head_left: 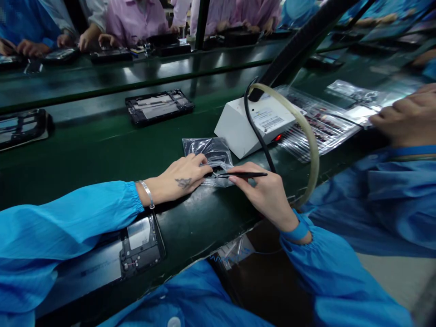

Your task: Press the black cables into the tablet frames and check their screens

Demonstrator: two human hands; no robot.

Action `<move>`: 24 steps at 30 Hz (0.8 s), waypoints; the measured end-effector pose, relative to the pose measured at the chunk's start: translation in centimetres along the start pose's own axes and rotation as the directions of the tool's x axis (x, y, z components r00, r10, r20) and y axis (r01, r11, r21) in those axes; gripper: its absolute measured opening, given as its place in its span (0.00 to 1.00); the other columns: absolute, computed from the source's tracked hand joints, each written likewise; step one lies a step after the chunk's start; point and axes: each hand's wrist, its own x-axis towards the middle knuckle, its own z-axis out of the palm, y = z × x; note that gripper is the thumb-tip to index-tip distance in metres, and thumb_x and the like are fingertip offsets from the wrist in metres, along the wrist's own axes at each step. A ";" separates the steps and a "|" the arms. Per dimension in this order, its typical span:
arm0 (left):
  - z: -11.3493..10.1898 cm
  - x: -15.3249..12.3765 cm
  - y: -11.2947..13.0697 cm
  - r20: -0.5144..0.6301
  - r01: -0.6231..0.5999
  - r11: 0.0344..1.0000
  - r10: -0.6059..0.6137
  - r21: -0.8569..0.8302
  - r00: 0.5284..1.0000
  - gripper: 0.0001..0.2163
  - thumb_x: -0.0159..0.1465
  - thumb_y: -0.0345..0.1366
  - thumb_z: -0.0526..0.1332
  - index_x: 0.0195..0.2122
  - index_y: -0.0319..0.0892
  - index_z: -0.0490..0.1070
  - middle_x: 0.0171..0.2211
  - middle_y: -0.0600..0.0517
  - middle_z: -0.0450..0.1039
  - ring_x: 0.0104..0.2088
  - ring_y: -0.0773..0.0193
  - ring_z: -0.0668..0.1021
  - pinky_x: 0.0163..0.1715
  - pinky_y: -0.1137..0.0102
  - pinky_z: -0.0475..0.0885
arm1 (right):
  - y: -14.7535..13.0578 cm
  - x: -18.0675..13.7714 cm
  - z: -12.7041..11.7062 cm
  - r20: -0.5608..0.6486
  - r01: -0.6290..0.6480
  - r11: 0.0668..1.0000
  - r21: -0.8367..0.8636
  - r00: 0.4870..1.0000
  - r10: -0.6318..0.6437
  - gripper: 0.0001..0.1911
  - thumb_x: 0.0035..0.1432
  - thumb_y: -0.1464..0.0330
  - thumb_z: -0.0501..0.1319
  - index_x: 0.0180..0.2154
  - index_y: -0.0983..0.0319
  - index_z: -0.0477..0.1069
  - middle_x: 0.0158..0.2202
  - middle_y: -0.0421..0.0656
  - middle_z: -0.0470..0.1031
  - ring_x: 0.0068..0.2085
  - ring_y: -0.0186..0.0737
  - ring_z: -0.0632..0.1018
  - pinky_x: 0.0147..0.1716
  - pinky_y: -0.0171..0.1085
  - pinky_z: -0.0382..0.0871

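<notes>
My left hand [184, 177] rests on the dark green bench, fingers curled down onto a small clear plastic bag [209, 152] of tiny parts. My right hand [262, 190] pinches thin black tweezers [243, 175], whose tips point left into the bag beside my left fingertips. Under my left forearm lies a black phone frame [139, 245], partly covered by my blue sleeve.
A white angled box [252, 122] with a red light, a black cable and a pale hose stands behind the bag. Clear trays of parts [316, 122] lie to the right, near a neighbour's hand [408, 118]. More phone frames [158, 106] sit on the belt; other workers sit opposite.
</notes>
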 end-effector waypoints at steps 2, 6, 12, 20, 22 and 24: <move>0.1 0.0 -0.1 -0.008 -0.003 1.000 0.004 0.018 1.000 0.14 0.74 0.34 0.48 0.56 0.41 0.68 0.56 0.42 0.65 0.47 0.56 0.72 0.42 0.62 0.72 | -0.1 -0.1 -0.1 -0.006 0.000 1.000 0.022 1.000 0.001 0.07 0.67 0.64 0.61 0.41 0.58 0.76 0.37 0.44 0.80 0.39 0.45 0.81 0.39 0.41 0.74; 0.3 0.0 -0.3 -0.016 -0.014 0.999 0.014 0.029 1.000 0.14 0.73 0.34 0.49 0.55 0.41 0.68 0.57 0.43 0.65 0.48 0.56 0.72 0.42 0.62 0.71 | 0.0 -0.3 0.0 -0.006 -0.007 0.998 0.061 1.000 0.007 0.08 0.67 0.63 0.61 0.41 0.58 0.77 0.37 0.44 0.80 0.38 0.45 0.81 0.39 0.42 0.74; 0.5 0.0 -0.4 -0.027 -0.024 0.999 0.025 0.048 0.999 0.15 0.74 0.35 0.47 0.54 0.41 0.69 0.56 0.42 0.65 0.47 0.56 0.72 0.41 0.62 0.71 | 0.2 -0.3 0.3 0.016 0.006 0.997 0.081 1.000 -0.007 0.07 0.67 0.64 0.61 0.41 0.59 0.77 0.36 0.43 0.79 0.36 0.42 0.80 0.34 0.39 0.73; 0.0 0.1 -0.1 -0.002 -0.020 0.998 0.020 0.057 1.000 0.14 0.74 0.34 0.48 0.55 0.41 0.68 0.56 0.42 0.66 0.47 0.57 0.72 0.41 0.62 0.72 | 0.0 -0.3 0.6 -0.152 -0.045 0.999 0.026 0.987 0.048 0.09 0.67 0.61 0.60 0.41 0.58 0.76 0.36 0.44 0.79 0.34 0.42 0.78 0.34 0.41 0.73; -0.2 0.0 0.0 0.005 -0.019 0.999 0.018 0.028 1.000 0.14 0.73 0.33 0.48 0.55 0.40 0.67 0.56 0.42 0.66 0.48 0.56 0.72 0.42 0.62 0.72 | 0.1 -0.3 0.6 -0.130 -0.046 0.999 0.025 0.990 0.049 0.10 0.67 0.60 0.60 0.41 0.58 0.76 0.36 0.44 0.79 0.34 0.42 0.78 0.33 0.41 0.73; -0.3 0.0 0.0 0.014 -0.013 1.000 0.013 0.002 1.000 0.14 0.73 0.32 0.48 0.55 0.40 0.66 0.56 0.41 0.66 0.50 0.56 0.72 0.43 0.62 0.72 | 0.2 -0.3 0.6 -0.112 -0.033 0.999 0.010 0.993 0.034 0.11 0.68 0.60 0.59 0.41 0.58 0.76 0.36 0.44 0.78 0.33 0.42 0.78 0.34 0.41 0.73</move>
